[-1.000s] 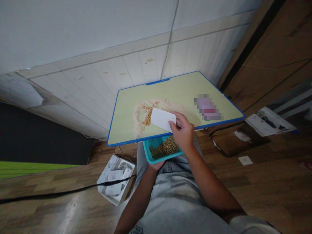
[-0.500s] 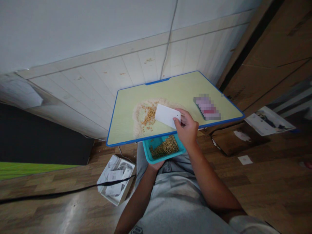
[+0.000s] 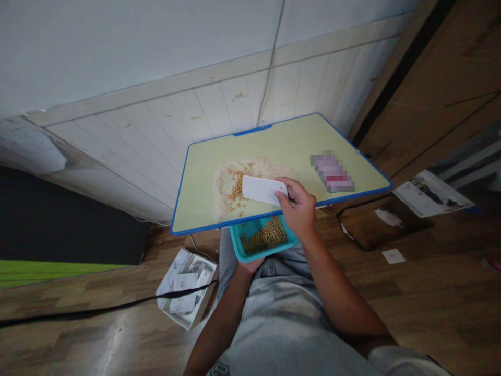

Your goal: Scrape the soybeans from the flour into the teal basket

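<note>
Over the near surface (image 3: pixel 289 142), swung back left, seemingly within sweeping reach of the beans (image 3: pixel 236 189), with card (image 3: pixel 260 188) clamped in grip of right hand (image 3: pixel 300 208); below, supporting tub (image 3: pixel 255 225) on left hand (image 3: pixel 251 266), with grip too hidden to tell.

you wear a pale grey shirt (image 3: pixel 297 318), its soft fabric creased into loose folds across the front. a small dark emblem (image 3: pixel 219 369) of angular outlines, partly cut off by the bottom edge of the view, marks it. the short sleeve (image 3: pixel 407 360) on your right arm is the same pale grey. your trousers (image 3: pixel 225 256) are grey-blue and denim-like, with seams. your left hand (image 3: pixel 251 266) and right hand (image 3: pixel 302 211) are bare.
</note>
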The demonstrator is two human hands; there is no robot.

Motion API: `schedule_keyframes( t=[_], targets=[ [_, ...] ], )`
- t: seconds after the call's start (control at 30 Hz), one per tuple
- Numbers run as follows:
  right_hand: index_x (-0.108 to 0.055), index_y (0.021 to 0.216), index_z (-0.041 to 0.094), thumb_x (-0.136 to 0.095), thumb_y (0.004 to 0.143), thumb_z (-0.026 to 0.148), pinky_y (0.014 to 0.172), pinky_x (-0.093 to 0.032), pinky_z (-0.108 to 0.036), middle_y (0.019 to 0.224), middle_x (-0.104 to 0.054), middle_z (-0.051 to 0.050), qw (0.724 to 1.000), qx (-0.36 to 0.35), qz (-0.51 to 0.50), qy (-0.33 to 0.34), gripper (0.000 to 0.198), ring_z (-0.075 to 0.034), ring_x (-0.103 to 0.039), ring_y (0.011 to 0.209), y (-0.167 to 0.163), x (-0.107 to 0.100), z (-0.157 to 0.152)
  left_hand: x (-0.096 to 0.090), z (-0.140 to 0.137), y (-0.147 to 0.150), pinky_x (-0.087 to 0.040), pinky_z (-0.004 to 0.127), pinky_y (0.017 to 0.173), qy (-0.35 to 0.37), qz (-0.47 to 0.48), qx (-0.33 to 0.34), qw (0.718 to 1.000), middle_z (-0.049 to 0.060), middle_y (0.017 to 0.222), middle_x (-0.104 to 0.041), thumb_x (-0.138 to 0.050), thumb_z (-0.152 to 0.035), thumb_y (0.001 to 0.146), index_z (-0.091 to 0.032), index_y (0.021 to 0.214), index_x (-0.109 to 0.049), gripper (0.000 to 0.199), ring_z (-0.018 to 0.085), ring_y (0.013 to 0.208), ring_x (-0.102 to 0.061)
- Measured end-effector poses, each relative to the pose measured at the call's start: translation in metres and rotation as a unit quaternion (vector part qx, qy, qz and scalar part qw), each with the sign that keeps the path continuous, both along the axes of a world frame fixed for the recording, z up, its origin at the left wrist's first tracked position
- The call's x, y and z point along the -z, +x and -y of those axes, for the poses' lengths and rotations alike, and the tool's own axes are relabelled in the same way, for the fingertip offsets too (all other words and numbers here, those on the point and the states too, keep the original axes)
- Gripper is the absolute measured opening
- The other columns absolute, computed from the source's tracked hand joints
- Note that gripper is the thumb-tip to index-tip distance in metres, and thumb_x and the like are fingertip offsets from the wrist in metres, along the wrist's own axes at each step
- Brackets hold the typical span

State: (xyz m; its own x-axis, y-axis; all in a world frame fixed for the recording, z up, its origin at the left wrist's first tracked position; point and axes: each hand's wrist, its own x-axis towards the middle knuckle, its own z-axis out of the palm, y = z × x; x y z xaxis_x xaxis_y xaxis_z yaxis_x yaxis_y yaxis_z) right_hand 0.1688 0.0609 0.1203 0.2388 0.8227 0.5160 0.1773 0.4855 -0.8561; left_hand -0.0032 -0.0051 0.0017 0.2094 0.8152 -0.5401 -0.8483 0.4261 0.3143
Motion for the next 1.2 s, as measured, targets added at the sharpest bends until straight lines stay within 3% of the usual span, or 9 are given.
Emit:
schedule_keyframes(
  t=[0.13,0.27,0.43,0.67,0.9,1.1,1.2],
  targets=[
    [-0.082,0.123,0.027,-0.072,0.097,0.029,0.087,-0.068,-0.034,0.111,-0.089,-0.004,1.0,-0.03,0.004,-0.004,0.028,-0.022,-0.084,0.094,-0.004,-0.003,0.002,-0.006,-0.001,0.004,-0.033,0.068,0.142,0.014,-0.006,-0.01,1.0,0.004,0.16,-0.073,-0.041,-0.067,0.105,-0.031,0.146,-0.076,0.065,0.038,0.169,-0.045],
    [-0.083,0.122,0.028,-0.071,0.098,0.028,0.088,-0.067,-0.033,0.112,-0.089,-0.003,0.999,-0.053,0.009,0.0,0.027,-0.021,-0.084,0.095,-0.007,-0.005,0.003,-0.012,-0.003,0.008,-0.029,0.065,0.143,-0.002,-0.012,-0.038,0.999,0.008,0.175,-0.058,-0.04,-0.063,0.107,-0.026,0.173,-0.048,0.076,0.037,0.17,-0.044],
    [-0.083,0.122,0.027,-0.071,0.097,0.03,0.091,-0.067,-0.035,0.114,-0.089,-0.004,0.998,-0.068,0.001,-0.009,0.027,-0.022,-0.084,0.1,-0.007,-0.003,0.004,-0.015,-0.003,0.008,-0.034,0.066,0.141,-0.002,-0.001,-0.031,1.0,0.009,0.179,-0.054,-0.039,-0.064,0.107,-0.028,0.177,-0.04,0.079,0.038,0.171,-0.042],
    [-0.083,0.118,0.027,-0.072,0.097,0.03,0.094,-0.067,-0.035,0.115,-0.088,-0.004,0.996,-0.091,-0.017,-0.011,0.024,-0.022,-0.084,0.105,-0.007,-0.003,0.003,0.009,-0.004,0.003,-0.03,0.065,0.142,0.039,0.017,-0.018,0.999,0.008,0.171,-0.063,-0.056,-0.065,0.103,-0.029,0.161,-0.063,0.069,0.04,0.171,-0.041],
    [-0.083,0.117,0.027,-0.073,0.097,0.034,0.097,-0.068,-0.037,0.116,-0.088,-0.005,0.994,-0.104,-0.017,-0.014,0.024,-0.023,-0.084,0.107,-0.007,0.0,0.002,0.03,-0.005,-0.001,-0.035,0.063,0.14,0.083,0.013,0.003,0.996,0.006,0.167,-0.066,-0.054,-0.066,0.105,-0.029,0.143,-0.079,0.059,0.04,0.17,-0.043],
    [-0.084,0.116,0.028,-0.074,0.096,0.036,0.093,-0.068,-0.037,0.114,-0.089,-0.004,0.994,-0.108,-0.013,-0.012,0.024,-0.022,-0.084,0.103,-0.006,0.001,0.002,0.031,-0.006,-0.002,-0.036,0.064,0.139,0.076,0.005,0.004,0.997,0.007,0.167,-0.066,-0.056,-0.068,0.103,-0.026,0.141,-0.081,0.062,0.043,0.171,-0.04],
    [-0.084,0.116,0.028,-0.074,0.096,0.035,0.092,-0.068,-0.037,0.113,-0.089,-0.004,0.994,-0.106,-0.016,-0.013,0.023,-0.022,-0.083,0.102,-0.006,0.001,0.003,0.025,-0.006,-0.001,-0.032,0.067,0.14,0.05,0.012,-0.002,0.999,0.007,0.165,-0.069,-0.046,-0.065,0.107,-0.026,0.137,-0.081,0.061,0.04,0.17,-0.043]
  ],
)
